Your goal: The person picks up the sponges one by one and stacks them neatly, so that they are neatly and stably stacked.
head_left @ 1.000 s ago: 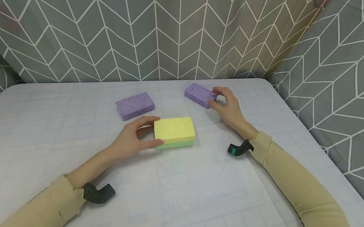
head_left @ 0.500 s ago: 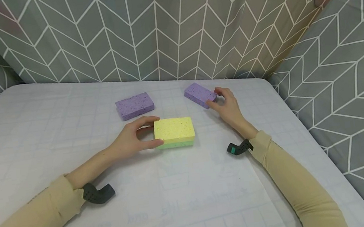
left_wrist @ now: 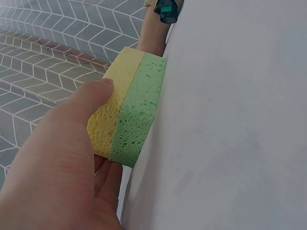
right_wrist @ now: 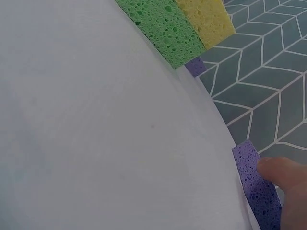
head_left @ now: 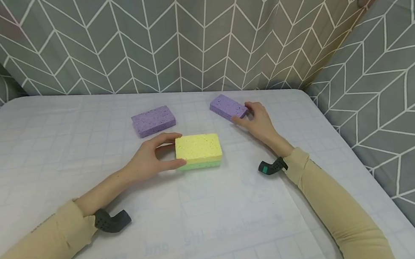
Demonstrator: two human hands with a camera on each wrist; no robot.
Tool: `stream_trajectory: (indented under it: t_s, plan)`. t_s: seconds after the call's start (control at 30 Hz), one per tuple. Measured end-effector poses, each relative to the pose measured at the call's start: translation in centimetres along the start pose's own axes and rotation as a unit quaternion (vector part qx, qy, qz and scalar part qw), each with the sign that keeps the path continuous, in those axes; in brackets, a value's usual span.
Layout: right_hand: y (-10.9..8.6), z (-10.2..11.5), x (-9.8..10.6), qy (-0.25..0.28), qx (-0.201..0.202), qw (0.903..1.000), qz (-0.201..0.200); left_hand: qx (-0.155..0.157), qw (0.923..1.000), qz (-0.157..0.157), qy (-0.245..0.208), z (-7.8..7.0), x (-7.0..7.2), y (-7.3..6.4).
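In the head view a yellow sponge (head_left: 199,147) lies flat on top of a green sponge (head_left: 203,165), edges lined up. My left hand (head_left: 146,160) holds the stack's left end, thumb on the near side and fingers on the far side. In the left wrist view the thumb (left_wrist: 98,96) presses against the yellow sponge (left_wrist: 103,117). Farther back on the right, my right hand (head_left: 261,125) pinches the right end of a purple sponge (head_left: 227,105) lying at a slant. The right wrist view shows the thumb (right_wrist: 280,171) over this purple sponge's side.
A second purple sponge (head_left: 154,121) lies behind the left hand. A white sheet (head_left: 186,209) with faint lettering covers the table, whose back edge runs close behind the purple sponges. Grey patterned curtains (head_left: 166,36) stand behind and to the right.
The right thumb has shifted slightly left and nearer along the purple sponge's near side. My left hand and the stacked sponges stay in place.
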State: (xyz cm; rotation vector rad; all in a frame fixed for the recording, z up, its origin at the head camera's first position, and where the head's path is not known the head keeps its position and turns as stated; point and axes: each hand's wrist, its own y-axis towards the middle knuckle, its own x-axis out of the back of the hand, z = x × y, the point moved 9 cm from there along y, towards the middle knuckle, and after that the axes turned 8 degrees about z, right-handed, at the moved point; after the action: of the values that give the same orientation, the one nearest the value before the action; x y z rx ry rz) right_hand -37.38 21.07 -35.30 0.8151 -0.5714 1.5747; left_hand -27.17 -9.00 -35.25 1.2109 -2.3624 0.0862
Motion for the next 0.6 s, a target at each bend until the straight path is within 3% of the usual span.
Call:
stream_trajectory:
  t_s: [0.6]
  plan:
    - [0.16,0.30,-0.38,-0.036,0.004,0.9993,0.011,-0.005,1.0000,0.000,-0.002,-0.06,0.00,0.01]
